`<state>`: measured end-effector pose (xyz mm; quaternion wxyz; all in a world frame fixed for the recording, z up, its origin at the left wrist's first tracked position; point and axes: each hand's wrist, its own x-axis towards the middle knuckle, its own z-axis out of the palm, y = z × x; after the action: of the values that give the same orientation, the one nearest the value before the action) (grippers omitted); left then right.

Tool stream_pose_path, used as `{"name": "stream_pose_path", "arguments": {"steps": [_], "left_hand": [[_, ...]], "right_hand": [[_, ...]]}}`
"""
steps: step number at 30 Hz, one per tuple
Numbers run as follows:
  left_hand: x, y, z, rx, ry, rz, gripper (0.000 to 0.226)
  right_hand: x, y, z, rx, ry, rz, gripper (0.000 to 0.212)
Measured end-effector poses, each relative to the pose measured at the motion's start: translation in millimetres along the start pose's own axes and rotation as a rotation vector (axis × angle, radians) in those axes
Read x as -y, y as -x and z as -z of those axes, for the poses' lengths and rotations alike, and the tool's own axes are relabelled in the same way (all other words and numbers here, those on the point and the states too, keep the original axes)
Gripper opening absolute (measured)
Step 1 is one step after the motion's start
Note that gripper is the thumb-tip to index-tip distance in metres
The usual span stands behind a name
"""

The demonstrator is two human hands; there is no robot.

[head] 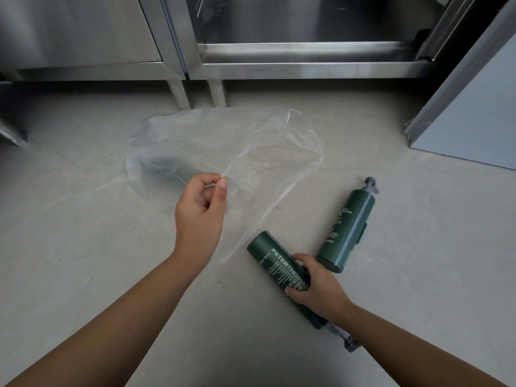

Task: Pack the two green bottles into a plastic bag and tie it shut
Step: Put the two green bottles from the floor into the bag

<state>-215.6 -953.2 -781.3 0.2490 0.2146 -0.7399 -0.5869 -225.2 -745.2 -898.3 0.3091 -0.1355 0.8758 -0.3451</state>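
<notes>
A clear plastic bag (259, 152) lies spread on the grey floor, its mouth edge lifted by my left hand (199, 210), which pinches the film between thumb and forefinger. My right hand (315, 283) grips a dark green bottle with white lettering (275, 259), lying on the floor with its base pointing toward the bag and its pump end hidden under my wrist. A second green pump bottle (347, 227) lies just to the right, untouched, pump head pointing away from me.
Stainless steel cabinets (83, 37) on short legs (217, 93) stand along the far side. A grey panel (480, 107) leans at the right. The floor (83, 261) is pale concrete.
</notes>
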Motion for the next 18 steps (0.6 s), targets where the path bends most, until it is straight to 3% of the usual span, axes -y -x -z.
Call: {"name": "stream_pose_path", "arguments": {"steps": [12,18], "left_hand": [[-14.6,-20.0,19.1,-0.092,0.04,-0.071,0.013],[-31.4,-24.1,42.2,-0.127,0.096,-0.087,0.013]], "right_hand": [[76.2,-11.4,48.6,-0.032,-0.2,0.137,0.062],[131.9,-55.4,39.9,0.055,-0.166,0.178,0.061]]}}
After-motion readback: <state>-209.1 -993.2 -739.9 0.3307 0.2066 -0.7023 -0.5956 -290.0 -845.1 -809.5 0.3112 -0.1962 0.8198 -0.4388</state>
